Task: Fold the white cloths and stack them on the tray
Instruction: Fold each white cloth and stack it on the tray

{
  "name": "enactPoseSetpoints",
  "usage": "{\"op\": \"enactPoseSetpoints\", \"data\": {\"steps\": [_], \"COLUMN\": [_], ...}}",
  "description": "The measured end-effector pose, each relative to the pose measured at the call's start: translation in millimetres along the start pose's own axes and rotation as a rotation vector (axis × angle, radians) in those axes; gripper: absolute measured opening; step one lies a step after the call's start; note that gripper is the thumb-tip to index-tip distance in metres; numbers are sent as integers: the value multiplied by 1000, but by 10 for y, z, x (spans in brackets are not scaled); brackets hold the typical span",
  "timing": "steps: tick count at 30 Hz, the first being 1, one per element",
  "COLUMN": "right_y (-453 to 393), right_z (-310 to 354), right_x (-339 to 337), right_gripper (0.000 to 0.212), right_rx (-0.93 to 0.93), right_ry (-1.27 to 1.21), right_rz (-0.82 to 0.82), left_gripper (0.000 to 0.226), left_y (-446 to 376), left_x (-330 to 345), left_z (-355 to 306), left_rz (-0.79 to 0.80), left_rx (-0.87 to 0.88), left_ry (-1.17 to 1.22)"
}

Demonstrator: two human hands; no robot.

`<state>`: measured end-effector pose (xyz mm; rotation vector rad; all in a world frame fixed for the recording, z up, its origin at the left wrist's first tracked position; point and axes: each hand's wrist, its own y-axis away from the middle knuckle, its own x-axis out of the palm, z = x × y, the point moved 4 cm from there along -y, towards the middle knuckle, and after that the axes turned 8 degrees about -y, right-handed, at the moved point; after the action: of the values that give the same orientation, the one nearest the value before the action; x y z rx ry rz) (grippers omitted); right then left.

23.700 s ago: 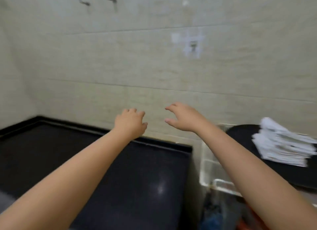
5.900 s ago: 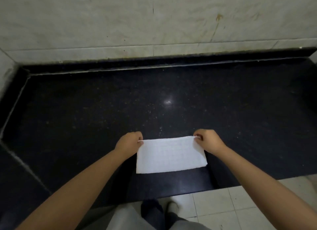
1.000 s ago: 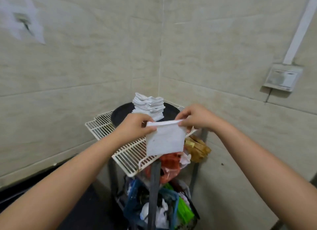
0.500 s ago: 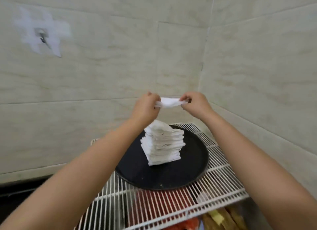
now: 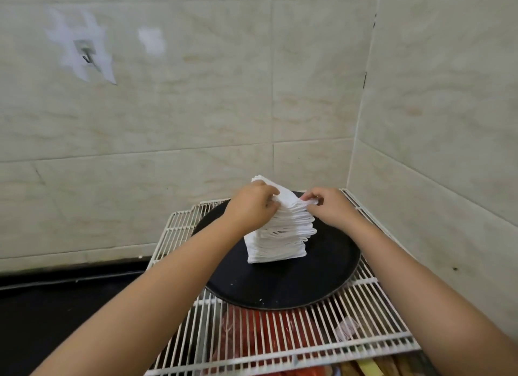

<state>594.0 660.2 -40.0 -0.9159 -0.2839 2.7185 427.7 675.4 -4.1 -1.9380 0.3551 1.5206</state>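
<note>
Your left hand point(image 5: 253, 207) and right hand point(image 5: 328, 207) pinch the top cloth point(image 5: 286, 197) on the pile point(image 5: 277, 241), mid black tray point(image 5: 330, 275), on the wire rack point(image 5: 372, 314) by the corner walls.

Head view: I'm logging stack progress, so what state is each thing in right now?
stack of folded cloths: tall, leaning slightly, standing on the tray.
top cloth: folded, on the stack, held at both sides.
left hand: grips the top cloth.
right hand: pinches the top cloth's edge.
tray: flat on the wire rack.
</note>
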Motion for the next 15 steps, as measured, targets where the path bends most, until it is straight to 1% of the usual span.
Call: {"op": "enactPoseSetpoints", "data": {"steps": [2, 4, 5, 6, 8, 9, 10, 11, 12, 13, 15], "right_y": [9, -34, -47, -44, -48, -46, -48, -54, -64, -79, -115], "right_z": [-83, -196, -244, -284, -374, -384, -390, -381, -368, -346, -270], "right_x": [33, 66, 101, 151, 285, 358, 423, 467, 490, 508, 534], "right_gripper": [26, 29, 33, 36, 43, 50, 57, 62, 65, 66, 62], "right_rx": [36, 150, 251, 369, 552, 598, 612, 613, 608, 600, 560], "right_ry": [-128, -381, -518, -661, -918, -1017, -1088, -1145, -1174, -1186, -1137], "right_rz": [5, -77, -109, -107, -27, 45, 109, 150, 171, 186, 225], "left_gripper": [36, 41, 48, 59, 91, 95, 86, 72, 64, 62, 69], "left_y": [21, 49, 50, 55, 93, 106, 119, 130, 121, 117, 132], "left_x": [60, 119, 185, 272, 447, 518, 570, 580, 598, 602, 633], "left_z": [40, 142, 227, 305, 341, 345, 341, 331, 340, 330, 368], "left_rz": [-28, -91, -104, -54, 74, 116, 143, 155, 171, 177, 201], "left_rx": [-56, -209, -314, -448, -672, -742, -781, -789, -784, -772, -775], "left_ry": [15, 217, 369, 548, 929, 1078, 1187, 1275, 1339, 1389, 1427]}}
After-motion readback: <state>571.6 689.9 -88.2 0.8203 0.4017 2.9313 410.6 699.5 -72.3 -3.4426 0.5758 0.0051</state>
